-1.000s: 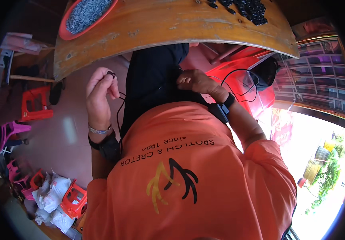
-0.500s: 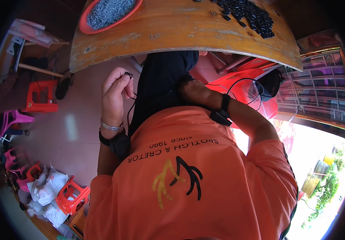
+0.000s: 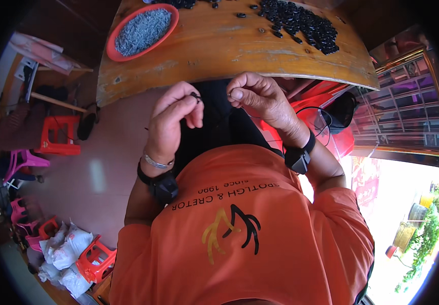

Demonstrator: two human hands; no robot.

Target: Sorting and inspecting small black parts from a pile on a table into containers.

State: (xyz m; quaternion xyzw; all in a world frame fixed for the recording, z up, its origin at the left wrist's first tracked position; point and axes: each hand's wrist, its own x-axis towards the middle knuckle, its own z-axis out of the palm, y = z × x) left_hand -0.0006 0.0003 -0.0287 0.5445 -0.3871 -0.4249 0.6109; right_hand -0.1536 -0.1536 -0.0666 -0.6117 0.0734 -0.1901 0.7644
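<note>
My left hand (image 3: 171,114) is closed in a pinch on a small black part (image 3: 195,96), held up over my lap just short of the table's front edge. A short gap away, my right hand (image 3: 265,99) is also closed, thumb against forefinger. Something tiny seems to be at those fingertips, too small to name. On the wooden table (image 3: 209,63) ahead lies a loose heap of shiny black oval pieces (image 3: 301,25) at the right. Far left on it rests an orange-red plate (image 3: 112,51) filled with thin silvery metal pieces (image 3: 143,33) like screws.
Red stools (image 3: 59,134) and pink stools (image 3: 26,160) stand on the floor at my left. White filled bags (image 3: 69,249) lie at the lower left. A black bag (image 3: 342,113) sits on a red surface at my right, beside a glazed cabinet (image 3: 402,101).
My right hand has come up from my lap and now faces the left in a pinch. My left hand has moved slightly right, still gripping the black part.
</note>
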